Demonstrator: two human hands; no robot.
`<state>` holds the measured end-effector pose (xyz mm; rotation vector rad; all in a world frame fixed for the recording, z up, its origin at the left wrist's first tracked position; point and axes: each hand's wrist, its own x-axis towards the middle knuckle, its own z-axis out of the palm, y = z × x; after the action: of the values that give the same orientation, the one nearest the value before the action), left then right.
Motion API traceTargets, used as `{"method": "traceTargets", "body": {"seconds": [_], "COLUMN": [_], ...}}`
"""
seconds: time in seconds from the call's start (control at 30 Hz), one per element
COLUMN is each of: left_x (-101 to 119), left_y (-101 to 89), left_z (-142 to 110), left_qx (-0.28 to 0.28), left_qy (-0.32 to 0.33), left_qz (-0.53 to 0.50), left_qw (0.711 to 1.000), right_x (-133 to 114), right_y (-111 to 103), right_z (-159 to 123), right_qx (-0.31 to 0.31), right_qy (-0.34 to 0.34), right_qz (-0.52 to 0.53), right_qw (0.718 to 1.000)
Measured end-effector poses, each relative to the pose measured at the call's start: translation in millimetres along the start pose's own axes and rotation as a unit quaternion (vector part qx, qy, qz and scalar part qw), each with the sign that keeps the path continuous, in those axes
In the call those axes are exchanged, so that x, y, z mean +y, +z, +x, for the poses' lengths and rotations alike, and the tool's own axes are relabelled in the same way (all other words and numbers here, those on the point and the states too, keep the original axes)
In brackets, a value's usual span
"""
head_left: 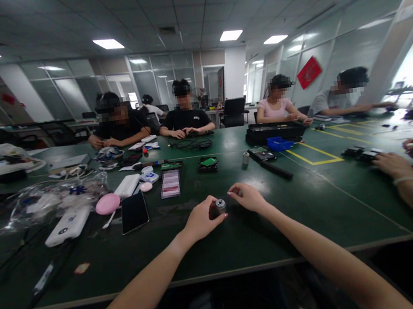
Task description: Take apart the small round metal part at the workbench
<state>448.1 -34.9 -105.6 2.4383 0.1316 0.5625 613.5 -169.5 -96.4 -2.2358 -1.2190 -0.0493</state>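
Note:
My left hand [202, 220] is curled around a small silver cylinder [220, 205] resting just above the green table [295, 224]. Thumb and fingers pinch it from the left. My right hand [247, 195] hovers a little to the right of the cylinder, its fingers bent together with the fingertips near a tiny dark part that is too small to name. Both forearms reach in from the bottom edge.
A black phone [134, 212], a pink round object [107, 204], a white device [68, 226] and plastic bags lie to the left. Hard drives [208, 164], a black bar [276, 170], a blue bin [279, 143] lie beyond. A co-worker's hands [394, 163] rest at right; several people sit opposite.

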Motion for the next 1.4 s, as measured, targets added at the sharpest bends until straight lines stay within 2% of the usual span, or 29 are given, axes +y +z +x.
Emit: {"method": "traceTargets", "body": {"seconds": [0.13, 0.27, 0.53, 0.93, 1.4], "left_x": [1, 1, -2, 4, 3], "left_y": [-0.9, -1.4, 0.7, -1.6, -1.5], "left_z": [0, 0, 0, 0, 0], "left_qx": [-0.005, -0.007, 0.004, -0.012, -0.009], "left_qy": [-0.007, -0.008, 0.008, -0.017, -0.013], "left_qz": [-0.003, 0.0, 0.0, -0.007, 0.007], "left_qw": [1.0, 1.0, 1.0, 1.0, 1.0], "right_x": [-15, -22, -22, -23, -22], "right_y": [-3, 0, 1, -2, -1], "right_z": [-4, -9, -10, -11, -10], "right_qx": [-0.008, -0.049, -0.06, -0.078, -0.067], "right_qy": [-0.098, -0.139, -0.131, -0.14, -0.144], "right_qz": [0.127, 0.194, 0.209, 0.204, 0.196], "right_qw": [0.987, 0.97, 0.967, 0.966, 0.968]}}
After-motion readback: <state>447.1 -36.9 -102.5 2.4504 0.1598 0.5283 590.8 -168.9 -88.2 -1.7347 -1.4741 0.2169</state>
